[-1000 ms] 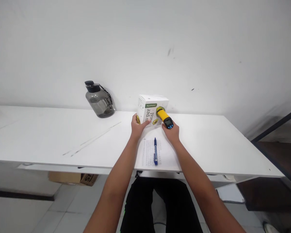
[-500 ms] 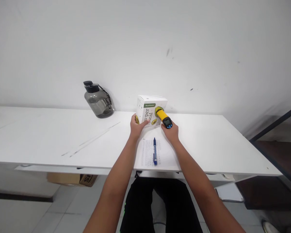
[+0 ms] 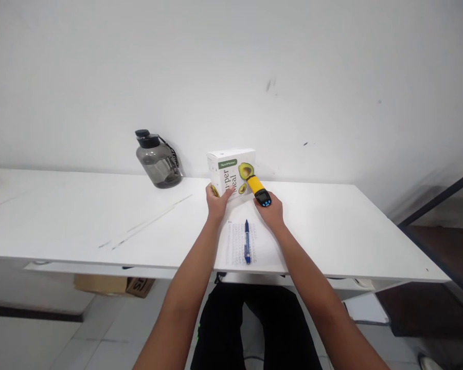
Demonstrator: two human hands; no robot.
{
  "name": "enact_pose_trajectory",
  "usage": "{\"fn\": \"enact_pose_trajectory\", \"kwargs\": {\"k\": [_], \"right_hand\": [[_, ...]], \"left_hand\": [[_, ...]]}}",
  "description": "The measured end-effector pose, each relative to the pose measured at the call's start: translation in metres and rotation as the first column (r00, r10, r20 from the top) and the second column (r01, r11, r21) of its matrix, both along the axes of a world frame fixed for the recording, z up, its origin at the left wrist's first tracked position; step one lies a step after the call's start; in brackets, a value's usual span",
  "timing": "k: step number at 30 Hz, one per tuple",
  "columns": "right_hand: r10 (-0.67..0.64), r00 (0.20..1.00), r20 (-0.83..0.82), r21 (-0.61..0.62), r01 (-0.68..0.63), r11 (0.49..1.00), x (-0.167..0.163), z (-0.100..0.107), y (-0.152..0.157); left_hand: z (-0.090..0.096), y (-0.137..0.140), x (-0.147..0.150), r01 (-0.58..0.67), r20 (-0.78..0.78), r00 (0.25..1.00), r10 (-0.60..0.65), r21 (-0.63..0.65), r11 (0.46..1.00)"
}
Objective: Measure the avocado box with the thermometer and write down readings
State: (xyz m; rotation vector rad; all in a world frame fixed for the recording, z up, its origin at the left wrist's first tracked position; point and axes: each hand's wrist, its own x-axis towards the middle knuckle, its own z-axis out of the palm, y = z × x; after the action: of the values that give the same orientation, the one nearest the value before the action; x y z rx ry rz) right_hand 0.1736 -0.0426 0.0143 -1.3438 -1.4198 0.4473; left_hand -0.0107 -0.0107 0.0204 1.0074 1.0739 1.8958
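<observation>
My left hand [image 3: 216,204] grips the lower left side of a white food box [image 3: 231,177], its thumb across the front. The box has a green label and avocado pictures, and stands tilted back a little. Closed around the handle of a yellow and black infrared thermometer [image 3: 259,190] is my right hand [image 3: 270,209]. Its small screen and blue buttons face me, and its yellow front end points at the box's right part. Whether the tip touches the box I cannot tell. A blue pen [image 3: 247,241] lies on a printed sheet [image 3: 268,247] between my forearms.
A grey water bottle [image 3: 158,162] with a black cap stands left of the box, near the wall. The white table's [image 3: 81,216] front edge runs just before my legs. A cardboard box [image 3: 113,285] sits below on the left; a dark metal frame [image 3: 440,198] rises at the right.
The box has shifted left and turned slightly, showing more of its avocado picture. The thermometer has moved slightly down and left, its front end now lower against the box's picture.
</observation>
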Motion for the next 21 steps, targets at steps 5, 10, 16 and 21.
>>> {"fn": "enact_pose_trajectory", "kwargs": {"k": [5, 10, 16, 21], "right_hand": [[0.104, 0.986, 0.127, 0.052, -0.111, 0.992, -0.0029, -0.0063, -0.0014], [0.112, 0.966, 0.231, 0.049, -0.127, 0.991, -0.0071, -0.0099, -0.0034], [0.108, 0.977, 0.184, 0.014, -0.112, 0.994, -0.0054, -0.0055, -0.0045], [0.112, 0.982, 0.152, 0.029, -0.118, 0.993, -0.0049, -0.0044, -0.0049]], "left_hand": [[0.0014, 0.0012, -0.0022, -0.117, 0.069, 0.991, 0.114, 0.047, 0.992], [0.0001, 0.0011, -0.0033, -0.119, 0.027, 0.993, 0.117, 0.074, 0.990], [-0.0049, -0.0014, -0.0026, -0.090, -0.112, 0.988, 0.103, 0.121, 0.989], [-0.0049, -0.0019, -0.0015, -0.056, -0.148, 0.986, 0.074, 0.124, 0.991]]}}
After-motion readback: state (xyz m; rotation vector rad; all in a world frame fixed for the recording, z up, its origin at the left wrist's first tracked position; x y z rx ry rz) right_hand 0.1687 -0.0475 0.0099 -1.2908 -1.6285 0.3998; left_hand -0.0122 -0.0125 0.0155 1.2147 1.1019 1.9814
